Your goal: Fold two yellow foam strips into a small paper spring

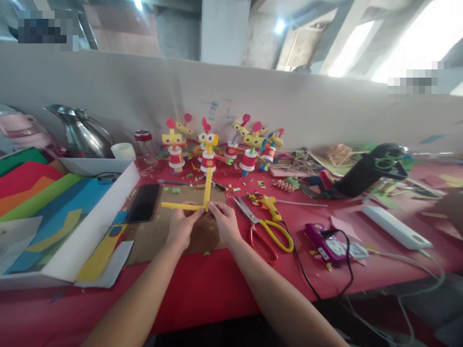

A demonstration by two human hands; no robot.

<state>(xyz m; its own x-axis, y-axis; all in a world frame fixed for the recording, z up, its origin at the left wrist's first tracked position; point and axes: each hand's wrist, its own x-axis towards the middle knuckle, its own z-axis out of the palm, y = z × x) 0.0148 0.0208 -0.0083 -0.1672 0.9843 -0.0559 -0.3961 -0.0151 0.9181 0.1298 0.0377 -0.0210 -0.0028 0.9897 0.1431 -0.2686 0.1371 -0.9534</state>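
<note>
Two yellow paper strips (pixel 208 185) meet at a right angle between my hands. One arm points away from me, the other out to the left. My left hand (pixel 182 224) pinches near the corner from the left, and my right hand (pixel 224 221) pinches the same corner from the right. Beneath them lies a brown cardboard sheet (pixel 150 241). Scissors (pixel 258 221) with one red and one yellow handle rest open just right of my right hand. A yellow glue gun (pixel 270 208) lies beyond the scissors.
Several paper-cup figures (pixel 209 156) stand at the back. A white box (pixel 97 217) of coloured paper and a black phone (pixel 143 203) are on the left. A purple power strip (pixel 327 245), a white power strip (pixel 397 226) and cords lie right. A steel jug (pixel 81 132) stands back left.
</note>
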